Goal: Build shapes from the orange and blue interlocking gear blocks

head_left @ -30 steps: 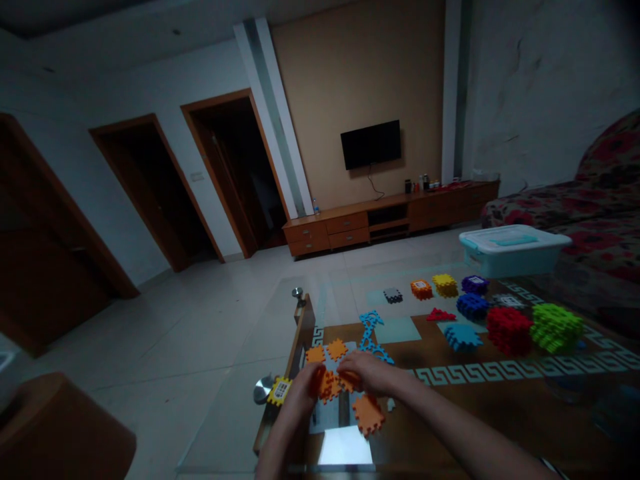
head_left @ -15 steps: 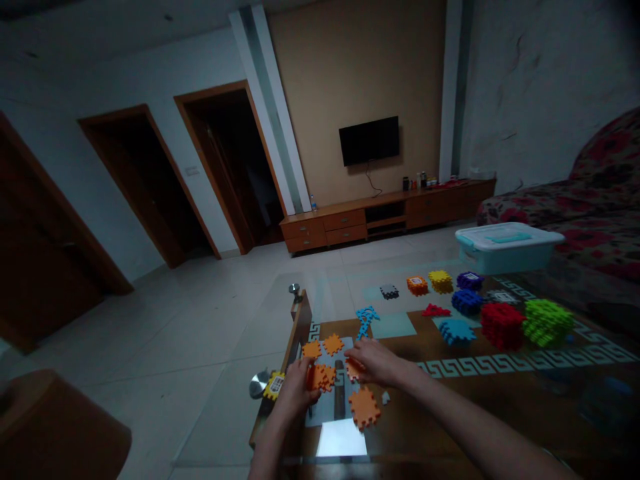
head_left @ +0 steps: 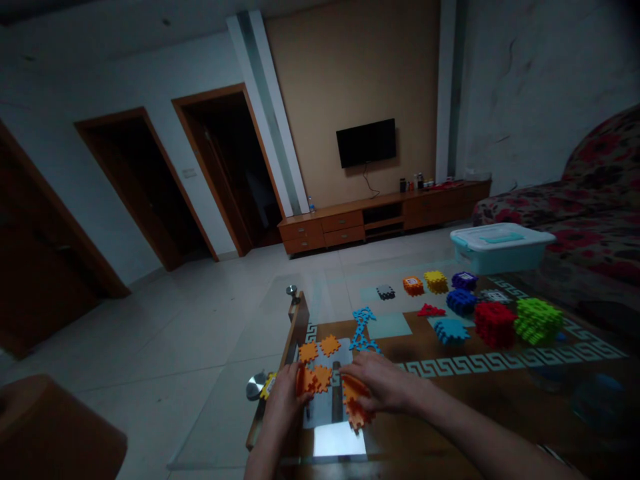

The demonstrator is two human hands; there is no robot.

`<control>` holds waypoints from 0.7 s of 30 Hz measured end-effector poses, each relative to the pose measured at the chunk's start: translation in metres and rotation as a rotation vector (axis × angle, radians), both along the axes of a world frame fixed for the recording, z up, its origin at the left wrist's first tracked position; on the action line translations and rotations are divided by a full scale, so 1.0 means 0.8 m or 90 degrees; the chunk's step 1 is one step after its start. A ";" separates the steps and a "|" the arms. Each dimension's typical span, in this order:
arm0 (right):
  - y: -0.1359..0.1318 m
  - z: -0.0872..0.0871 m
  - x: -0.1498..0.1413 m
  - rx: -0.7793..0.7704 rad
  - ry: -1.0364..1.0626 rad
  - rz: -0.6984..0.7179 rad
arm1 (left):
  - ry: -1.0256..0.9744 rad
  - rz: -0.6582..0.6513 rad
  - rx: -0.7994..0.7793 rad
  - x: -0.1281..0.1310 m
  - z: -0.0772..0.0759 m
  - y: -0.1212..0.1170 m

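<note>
My left hand (head_left: pixel 286 395) is closed on an orange puzzle tile (head_left: pixel 306 381) with toothed edges, tilted up at the left side of the glass table. Another flat orange tile (head_left: pixel 323 378) lies against it. My right hand (head_left: pixel 379 381) grips orange tiles (head_left: pixel 354 393), also tilted; its fingers partly cover them, and I cannot tell how many they are. Beyond the hands lie two loose orange tiles (head_left: pixel 330 345). Light-blue open-frame pieces (head_left: pixel 363 323) stretch away from me past my right hand. A yellow tile (head_left: pixel 268 387) sits left of my left hand.
Stacks of tiles stand to the right, among them red (head_left: pixel 494 325), green (head_left: pixel 539 321), dark blue (head_left: pixel 461 302) and light blue (head_left: pixel 451 331). A lidded teal box (head_left: pixel 503 248) is behind them. The glass tabletop's edge (head_left: pixel 200 398) runs along the left.
My right hand has moved toward me, and the nearer orange tile that lay flat is now tilted in its grip. My left hand has shifted slightly left. The small white piece is hidden.
</note>
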State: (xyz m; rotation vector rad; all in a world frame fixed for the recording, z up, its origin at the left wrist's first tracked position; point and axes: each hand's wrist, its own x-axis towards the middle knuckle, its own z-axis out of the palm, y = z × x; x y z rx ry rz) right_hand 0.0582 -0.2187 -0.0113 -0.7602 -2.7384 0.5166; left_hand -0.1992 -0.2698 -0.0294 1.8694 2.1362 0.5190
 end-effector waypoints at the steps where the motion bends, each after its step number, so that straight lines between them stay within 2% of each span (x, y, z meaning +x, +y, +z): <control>1: -0.006 0.002 0.001 0.001 -0.003 0.014 | -0.001 0.001 0.009 0.001 0.001 0.001; 5: -0.021 -0.003 0.001 0.010 -0.022 0.048 | -0.008 -0.009 0.011 0.007 0.002 0.002; 12: -0.023 -0.022 -0.005 0.021 -0.052 0.044 | 0.011 -0.009 -0.023 0.019 0.000 0.003; 21: -0.021 -0.014 -0.014 -0.016 -0.070 -0.004 | 0.060 0.005 -0.064 0.028 0.009 0.003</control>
